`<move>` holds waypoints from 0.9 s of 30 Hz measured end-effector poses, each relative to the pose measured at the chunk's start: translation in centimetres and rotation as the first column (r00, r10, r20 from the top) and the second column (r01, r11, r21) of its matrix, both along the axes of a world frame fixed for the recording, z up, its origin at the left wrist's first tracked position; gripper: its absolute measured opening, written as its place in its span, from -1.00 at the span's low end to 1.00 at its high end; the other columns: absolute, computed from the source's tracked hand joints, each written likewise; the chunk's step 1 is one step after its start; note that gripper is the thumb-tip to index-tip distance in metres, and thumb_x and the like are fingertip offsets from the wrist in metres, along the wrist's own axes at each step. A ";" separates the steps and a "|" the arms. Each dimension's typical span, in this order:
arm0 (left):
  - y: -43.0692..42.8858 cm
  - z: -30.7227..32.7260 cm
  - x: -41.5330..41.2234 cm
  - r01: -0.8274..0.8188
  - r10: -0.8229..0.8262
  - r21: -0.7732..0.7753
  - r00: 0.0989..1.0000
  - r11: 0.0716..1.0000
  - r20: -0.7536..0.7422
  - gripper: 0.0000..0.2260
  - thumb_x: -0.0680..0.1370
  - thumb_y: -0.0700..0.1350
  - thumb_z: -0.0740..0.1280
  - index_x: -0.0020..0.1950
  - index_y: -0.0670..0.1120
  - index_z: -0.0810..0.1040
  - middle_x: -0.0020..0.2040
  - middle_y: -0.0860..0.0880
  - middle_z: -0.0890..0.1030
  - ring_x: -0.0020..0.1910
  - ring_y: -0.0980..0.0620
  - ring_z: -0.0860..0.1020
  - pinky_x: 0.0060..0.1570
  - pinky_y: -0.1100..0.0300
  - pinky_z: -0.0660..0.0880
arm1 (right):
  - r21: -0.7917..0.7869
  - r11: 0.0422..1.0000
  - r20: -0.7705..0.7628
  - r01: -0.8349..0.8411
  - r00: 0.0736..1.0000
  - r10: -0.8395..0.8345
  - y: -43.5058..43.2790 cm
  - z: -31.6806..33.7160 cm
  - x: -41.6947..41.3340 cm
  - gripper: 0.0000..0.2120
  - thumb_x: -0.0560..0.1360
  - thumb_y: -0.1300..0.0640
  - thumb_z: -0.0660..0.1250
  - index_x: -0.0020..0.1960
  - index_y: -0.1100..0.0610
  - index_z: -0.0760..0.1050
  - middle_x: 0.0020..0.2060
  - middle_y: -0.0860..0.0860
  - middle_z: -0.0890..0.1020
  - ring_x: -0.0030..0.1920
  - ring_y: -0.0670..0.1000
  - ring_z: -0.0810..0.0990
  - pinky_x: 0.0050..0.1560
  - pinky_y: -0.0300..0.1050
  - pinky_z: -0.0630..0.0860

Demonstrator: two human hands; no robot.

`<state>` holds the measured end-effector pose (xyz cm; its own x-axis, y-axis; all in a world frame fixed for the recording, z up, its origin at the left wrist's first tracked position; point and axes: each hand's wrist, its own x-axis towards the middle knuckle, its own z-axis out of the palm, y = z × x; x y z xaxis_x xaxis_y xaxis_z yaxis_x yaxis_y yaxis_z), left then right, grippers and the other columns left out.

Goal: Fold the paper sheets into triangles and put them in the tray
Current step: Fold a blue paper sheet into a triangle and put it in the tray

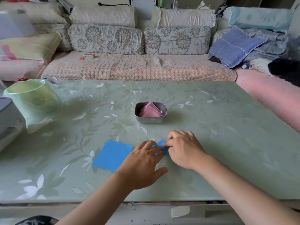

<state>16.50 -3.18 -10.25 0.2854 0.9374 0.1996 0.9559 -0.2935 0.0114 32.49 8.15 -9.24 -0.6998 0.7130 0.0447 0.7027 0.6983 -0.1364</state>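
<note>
At the front of the desk (pixel 211 127), your right grip (pixel 183 148) pinches the half-folded blue sheet (pixel 162 146), left grip (pixel 142 164) pressing it flat. Light, floppy (probably slippery): take corners.

On the green floral table (pixel 219 143), both hands met over a small blue paper (pixel 161 142). The left hand (pixel 144 161) lay with its fingers flat on the paper, while the right hand (pixel 183 148) pinched the paper's edge. A flat blue sheet (pixel 112 155) lay just left of the left hand. Farther back stood a metal tray (pixel 150 121) holding pink folded triangles (pixel 150 111). A sofa (pixel 138 67) ran along behind the table.
</note>
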 end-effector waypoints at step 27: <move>-1.0 -1.6 1.2 -0.056 0.069 -0.086 0.985 0.995 0.156 -0.51 0.63 0.19 0.10 0.52 0.04 0.29 0.45 0.08 0.31 0.43 0.09 0.22 0.33 0.15 0.30 | 0.224 0.970 0.103 -0.095 0.992 0.073 -4.4 -1.4 2.1 -0.61 0.51 0.10 0.05 0.17 0.03 0.58 0.16 -0.08 0.55 0.23 0.05 0.44 0.22 -0.02 0.31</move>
<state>17.72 -4.20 -11.80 0.1962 0.9674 0.1602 0.9565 -0.2248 0.1859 34.58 3.76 -10.60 -0.7657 0.6298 0.1308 0.6421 0.7605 0.0970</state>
